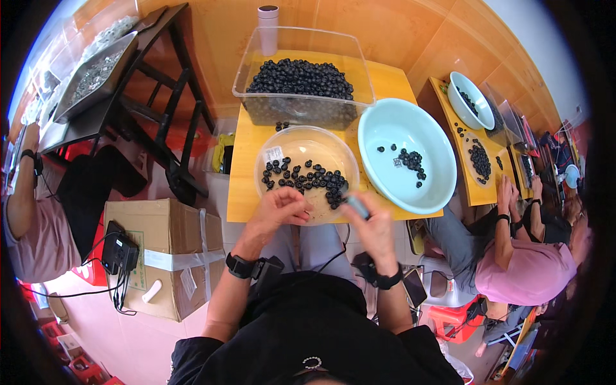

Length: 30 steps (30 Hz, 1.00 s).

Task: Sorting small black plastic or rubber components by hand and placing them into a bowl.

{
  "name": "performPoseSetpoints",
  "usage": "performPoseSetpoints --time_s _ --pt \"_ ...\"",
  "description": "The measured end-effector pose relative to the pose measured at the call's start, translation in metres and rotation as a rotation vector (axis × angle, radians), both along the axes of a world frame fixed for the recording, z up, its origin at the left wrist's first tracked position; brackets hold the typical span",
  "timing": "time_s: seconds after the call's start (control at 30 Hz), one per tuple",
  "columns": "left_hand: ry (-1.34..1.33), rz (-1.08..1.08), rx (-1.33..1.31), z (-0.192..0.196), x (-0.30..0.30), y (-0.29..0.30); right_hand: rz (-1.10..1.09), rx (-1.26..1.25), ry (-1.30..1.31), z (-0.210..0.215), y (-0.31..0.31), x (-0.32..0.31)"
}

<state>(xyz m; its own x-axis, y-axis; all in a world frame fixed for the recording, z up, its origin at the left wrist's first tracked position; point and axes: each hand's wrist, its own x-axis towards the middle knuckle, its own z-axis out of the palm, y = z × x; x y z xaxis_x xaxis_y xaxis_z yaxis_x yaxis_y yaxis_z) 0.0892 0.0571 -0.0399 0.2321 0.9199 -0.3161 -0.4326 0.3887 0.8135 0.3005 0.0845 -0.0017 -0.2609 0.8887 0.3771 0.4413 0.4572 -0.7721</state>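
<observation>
My left hand (pixel 280 210) is over the near left rim of a shallow clear round tray (pixel 276 136), its fingers drawn into a pinch. Whatever they hold, if anything, is too small to make out. Close to it, my right hand (pixel 377 231) grips a small blue-handled tool (pixel 357 206), smeared by motion, at the tray's near right rim. Scattered in the tray are many small black round parts (pixel 312 178), some seemingly with a hole. To the right stands a light blue basin (pixel 443 144) with a small cluster of similar black parts (pixel 411 160) inside.
Behind the tray a clear plastic bin (pixel 301 106) holds a heap of black parts, beside a pale pink flask (pixel 268 32). All stand on a yellow table (pixel 244 186). A cardboard box (pixel 154 221) is on the left floor. Co-workers (pixel 523 266) sit at the right and left.
</observation>
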Motion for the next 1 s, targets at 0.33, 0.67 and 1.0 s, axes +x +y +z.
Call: performPoseSetpoints --time_s 0.33,0.67,1.0 --pt "0.436 0.174 0.210 -0.017 -0.023 0.011 -0.413 0.104 0.037 0.014 0.034 0.054" --pt "1.188 -0.257 0.507 -0.016 0.011 0.029 -0.232 0.050 -0.013 -0.018 0.009 0.034" --pt "1.203 -0.282 0.644 -0.020 0.016 0.029 -0.254 -0.033 -0.028 -0.018 0.002 0.031"
